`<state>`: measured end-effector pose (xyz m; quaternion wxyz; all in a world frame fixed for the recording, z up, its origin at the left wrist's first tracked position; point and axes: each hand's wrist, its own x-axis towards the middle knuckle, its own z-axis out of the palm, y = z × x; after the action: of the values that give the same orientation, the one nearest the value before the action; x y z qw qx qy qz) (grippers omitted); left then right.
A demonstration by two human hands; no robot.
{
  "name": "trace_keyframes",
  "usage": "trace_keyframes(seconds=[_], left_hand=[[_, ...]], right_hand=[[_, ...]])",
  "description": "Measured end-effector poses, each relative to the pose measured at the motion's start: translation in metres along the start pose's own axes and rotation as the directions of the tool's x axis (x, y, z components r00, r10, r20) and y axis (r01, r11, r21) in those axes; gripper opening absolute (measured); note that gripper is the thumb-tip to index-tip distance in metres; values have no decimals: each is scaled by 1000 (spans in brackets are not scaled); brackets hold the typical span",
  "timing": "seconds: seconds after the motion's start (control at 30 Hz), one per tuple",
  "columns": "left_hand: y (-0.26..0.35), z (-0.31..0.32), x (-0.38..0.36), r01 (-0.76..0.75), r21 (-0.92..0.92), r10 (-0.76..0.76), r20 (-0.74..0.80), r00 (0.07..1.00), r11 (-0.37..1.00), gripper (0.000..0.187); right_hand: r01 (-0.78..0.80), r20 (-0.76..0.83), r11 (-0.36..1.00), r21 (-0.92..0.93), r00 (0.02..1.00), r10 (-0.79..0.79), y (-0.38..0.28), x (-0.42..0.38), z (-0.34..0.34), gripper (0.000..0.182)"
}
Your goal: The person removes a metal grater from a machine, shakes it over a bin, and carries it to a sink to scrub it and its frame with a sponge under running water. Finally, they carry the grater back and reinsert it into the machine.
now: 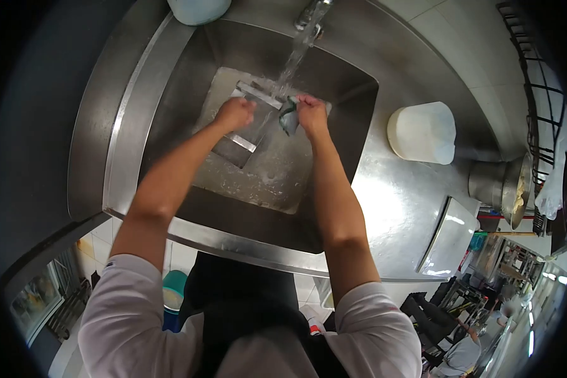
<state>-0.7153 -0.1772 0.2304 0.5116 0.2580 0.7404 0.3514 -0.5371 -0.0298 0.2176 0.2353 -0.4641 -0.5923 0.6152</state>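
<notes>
My left hand (236,114) is closed at the left side of a shiny rectangular metal tray (244,143) lying tilted in the sink water; its fingers are slightly blurred. A crumpled grey-green cloth (288,117) is bunched in my right hand (312,113), just to the right of the tray. Water runs from the faucet (309,22) into the deep steel sink (258,230), landing between the tray and the cloth. Cloudy water covers the sink bottom and hides part of the tray.
On the steel counter to the right stand a white plastic container (422,132) and a flat whitish board (448,238). Farther right is a metal pot (487,183) beside a wire rack (535,94). Another pale container (198,9) sits behind the sink. A person (463,353) is in the background.
</notes>
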Motion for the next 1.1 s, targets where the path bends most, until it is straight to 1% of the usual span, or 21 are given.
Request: trace_keyframes(seconds=[0.03,0.1,0.13,0.23,0.27,0.33,0.37,0.47,0.5,0.53,0.57,0.63,0.73,0.77,0.83,0.87,0.9,0.97,1.0,1.03,1.1], left_hand=[[-2,7,19,80,-394,-114,-63,992,916,38],[15,30,38,-1,-774,-168,-138,976,633,33],[19,41,50,-51,-900,-210,-156,965,432,31],[28,57,95,-158,-956,-256,-222,941,249,29],[29,63,90,-112,-945,-292,-206,934,307,28],[78,72,36,-18,-905,-355,-185,917,426,29],[90,74,17,17,-901,-358,-155,921,433,36],[92,68,-11,71,-703,-223,-126,967,707,41],[92,63,-16,93,-674,-214,-98,972,733,43],[90,57,-21,117,-644,-208,-67,976,756,44],[90,53,-23,140,-612,-204,-36,978,778,45],[95,46,-23,167,-660,-225,-3,974,733,46],[91,44,-19,211,-752,-252,62,966,624,47],[87,43,-18,224,-783,-259,84,962,580,48],[75,45,-21,239,-757,-249,103,963,609,47],[71,46,-21,246,-743,-241,117,963,623,47],[70,43,-20,248,-754,-234,128,964,608,47],[68,36,-19,251,-783,-222,148,964,570,47],[69,32,-20,262,-770,-235,150,960,581,48],[70,30,-22,276,-756,-251,152,956,593,49],[67,21,-24,283,-732,-240,166,956,620,49]], right_hand=[[13,12,999,-31,1000,-13,-12,-12,-5,21],[35,28,995,-98,999,-33,-31,-38,-14,23],[47,46,991,-122,998,-42,-40,-47,-19,23],[33,107,984,-177,994,-14,-71,-88,-40,25],[27,115,991,-130,993,-12,-81,-100,-43,25],[21,121,1000,-23,992,-18,-95,-112,-48,25],[31,117,999,-28,993,-28,-92,-114,-53,25],[70,84,997,12,994,-71,-84,-103,-59,26],[78,51,995,63,995,-81,-81,-100,-58,26],[85,16,990,113,996,-87,-77,-96,-56,26],[47,-59,967,249,998,-34,-66,-90,-52,26],[12,-178,858,514,980,93,-39,-69,-34,26],[147,-418,830,538,902,111,-21,-47,7,27],[300,-526,840,452,850,-21,-15,-33,22,22],[213,-495,976,54,854,-159,8,-8,36,18],[168,-460,973,-159,859,-223,18,0,40,17],[69,-441,983,-168,887,-137,-9,-14,40,16],[334,-237,857,-392,864,-444,-14,-23,47,17],[469,-106,748,-470,811,-575,-14,-20,51,18],[471,-125,801,-368,829,-545,-8,-17,51,19],[243,-255,865,-439,890,-379,2,-23,46,20]])
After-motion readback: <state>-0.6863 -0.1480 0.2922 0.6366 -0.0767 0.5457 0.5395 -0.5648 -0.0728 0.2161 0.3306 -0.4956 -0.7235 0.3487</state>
